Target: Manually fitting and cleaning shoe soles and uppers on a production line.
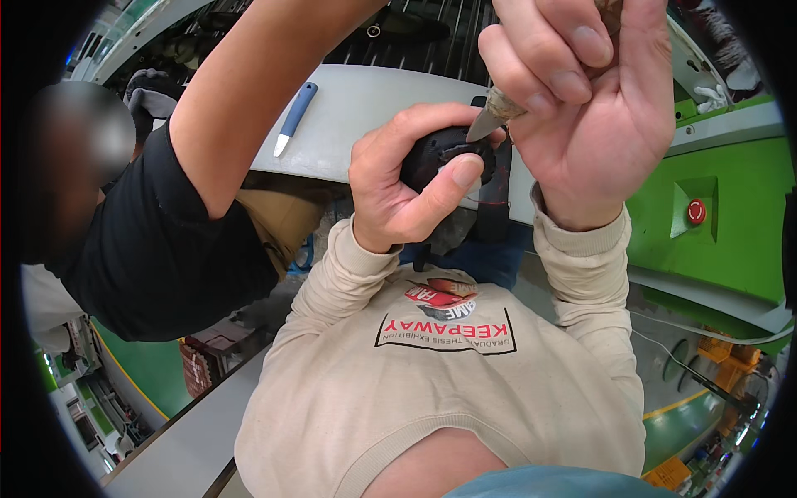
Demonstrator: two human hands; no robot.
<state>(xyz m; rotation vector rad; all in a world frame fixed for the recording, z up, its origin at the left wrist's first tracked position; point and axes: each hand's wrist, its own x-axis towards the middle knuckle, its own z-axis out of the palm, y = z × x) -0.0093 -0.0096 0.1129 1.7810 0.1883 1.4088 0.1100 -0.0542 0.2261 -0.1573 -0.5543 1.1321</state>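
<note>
My left hand (403,183) is wrapped round a rounded black part (425,163), its thumb pressed over the front edge. What the part is exactly, I cannot make out. In my right hand (602,124) is a short knife with a worn, wrapped handle, gripped in curled fingers. The knife blade (482,127) points down and left, its tip at the upper side of the black part, close to my left thumb. My palm and fingers hide most of the handle.
A blue-handled tool with a pale tip (295,119) lies on the white table (374,87). A co-worker's bare arm (257,91) reaches across from the left. Dark parts rest on metal slats beyond. At right stands a green machine (730,241) with a red button (696,212).
</note>
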